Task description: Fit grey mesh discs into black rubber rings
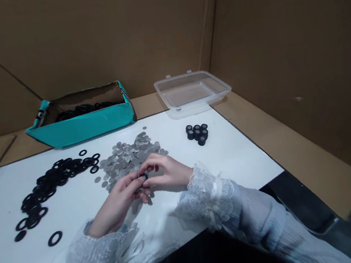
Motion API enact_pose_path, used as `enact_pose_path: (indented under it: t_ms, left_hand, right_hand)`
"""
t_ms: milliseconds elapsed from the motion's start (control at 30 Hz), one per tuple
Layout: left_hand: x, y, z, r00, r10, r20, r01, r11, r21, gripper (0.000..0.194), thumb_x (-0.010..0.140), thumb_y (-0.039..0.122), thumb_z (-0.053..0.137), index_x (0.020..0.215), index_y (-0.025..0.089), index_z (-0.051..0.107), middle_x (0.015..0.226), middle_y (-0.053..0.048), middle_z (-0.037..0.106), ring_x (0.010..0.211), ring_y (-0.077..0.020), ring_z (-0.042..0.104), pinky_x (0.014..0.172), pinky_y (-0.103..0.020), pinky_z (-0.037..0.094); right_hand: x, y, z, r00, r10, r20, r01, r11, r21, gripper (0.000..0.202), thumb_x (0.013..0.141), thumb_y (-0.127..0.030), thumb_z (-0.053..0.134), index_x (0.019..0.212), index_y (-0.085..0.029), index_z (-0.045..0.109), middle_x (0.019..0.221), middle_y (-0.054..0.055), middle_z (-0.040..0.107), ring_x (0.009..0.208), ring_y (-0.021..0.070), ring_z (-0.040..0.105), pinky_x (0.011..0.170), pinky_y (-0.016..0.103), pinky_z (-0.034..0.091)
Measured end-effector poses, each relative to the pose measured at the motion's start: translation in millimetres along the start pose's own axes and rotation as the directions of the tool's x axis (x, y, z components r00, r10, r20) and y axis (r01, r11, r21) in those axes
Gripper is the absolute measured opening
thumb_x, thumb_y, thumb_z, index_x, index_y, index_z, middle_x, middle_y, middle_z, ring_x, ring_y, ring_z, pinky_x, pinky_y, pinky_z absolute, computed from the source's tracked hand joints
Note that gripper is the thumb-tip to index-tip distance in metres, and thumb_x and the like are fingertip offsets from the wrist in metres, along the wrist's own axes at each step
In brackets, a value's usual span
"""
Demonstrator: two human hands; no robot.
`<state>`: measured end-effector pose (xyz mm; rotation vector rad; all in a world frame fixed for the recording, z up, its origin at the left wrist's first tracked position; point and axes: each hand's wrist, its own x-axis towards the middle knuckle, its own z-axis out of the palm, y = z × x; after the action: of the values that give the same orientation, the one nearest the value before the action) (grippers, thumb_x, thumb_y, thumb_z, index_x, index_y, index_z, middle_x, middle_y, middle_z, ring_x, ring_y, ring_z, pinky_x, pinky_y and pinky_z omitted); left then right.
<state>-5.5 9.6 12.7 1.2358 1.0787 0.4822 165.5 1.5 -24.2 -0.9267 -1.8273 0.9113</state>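
Between the fingertips of both hands is a small black ring [144,176], partly covered by the fingers. My left hand [122,199] pinches it from the left, and my right hand [164,170] grips it from the right with thumb and fingers. Just beyond the hands lies a spread heap of grey discs [130,154]. To the left a long pile of black rings [54,177] curves toward the near edge. Stacked black rings with grey centres [197,132] stand in a small cluster to the right.
A teal box [87,125] holding black rings stands at the back left. A clear plastic container [194,89] sits at the back right. One loose black ring [55,238] lies near the front left of the white board [240,161]. Cardboard walls [117,35] surround the work surface.
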Motion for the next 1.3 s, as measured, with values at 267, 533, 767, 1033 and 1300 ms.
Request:
enact_pose_path:
  t_ms: [267,533,767,1033,1300]
  left_hand:
    - [-1.0,3.6,0.5,1.000,-0.024,-0.017,0.024,1.000,0.012,0.022,0.065,0.036,0.067,0.073,0.017,0.062,0.056,0.000,0.061,0.047,-0.0140,0.055,0.052,-0.027,0.047]
    - [-2.2,5.4,-0.8,0.999,-0.049,0.019,0.049,0.999,0.013,0.024,0.064,0.039,0.069,0.070,0.017,0.060,0.056,-0.001,0.062,0.048,-0.0144,0.056,0.052,-0.027,0.048]
    - [-2.9,3.6,0.9,0.998,-0.050,0.033,0.047,0.997,0.063,0.026,0.066,0.039,0.065,0.077,0.016,0.061,0.059,-0.002,0.064,0.051,-0.0163,0.058,0.051,-0.027,0.047]
    - [-1.6,2.5,-0.4,0.998,-0.063,0.002,0.063,0.997,0.050,0.028,0.062,0.042,0.069,0.069,0.016,0.060,0.055,-0.001,0.062,0.048,-0.0147,0.056,0.052,-0.027,0.046]
    - [-2.0,2.2,-2.0,0.996,-0.084,0.034,0.083,0.996,0.018,0.026,0.065,0.041,0.070,0.070,0.016,0.062,0.058,-0.002,0.064,0.050,-0.0146,0.057,0.052,-0.026,0.047]
  right_hand:
    - [0.1,-0.8,-2.3,1.000,0.029,-0.009,-0.030,0.999,-0.035,0.029,0.073,-0.031,0.075,0.093,-0.017,0.060,0.093,0.004,0.057,0.089,0.0168,0.056,0.081,0.034,0.050]
    - [0.2,-1.5,-4.7,0.996,0.012,0.089,-0.015,0.999,0.030,0.023,0.080,-0.030,0.067,0.100,-0.018,0.063,0.090,0.003,0.057,0.083,0.0149,0.057,0.076,0.031,0.051]
    - [0.6,-3.8,-2.8,0.996,0.013,0.084,-0.014,1.000,0.010,0.019,0.079,-0.029,0.069,0.094,-0.018,0.067,0.089,0.003,0.061,0.081,0.0141,0.058,0.076,0.030,0.051]
    - [-2.7,-8.6,-1.0,1.000,0.001,-0.009,-0.003,0.984,-0.176,0.027,0.073,-0.032,0.076,0.091,-0.015,0.063,0.090,0.005,0.060,0.087,0.0177,0.058,0.080,0.033,0.049]
    - [-2.1,-4.8,-4.8,0.996,-0.011,0.084,0.020,0.995,-0.103,0.029,0.079,-0.033,0.069,0.101,-0.016,0.062,0.093,0.005,0.059,0.088,0.0170,0.057,0.080,0.031,0.050]
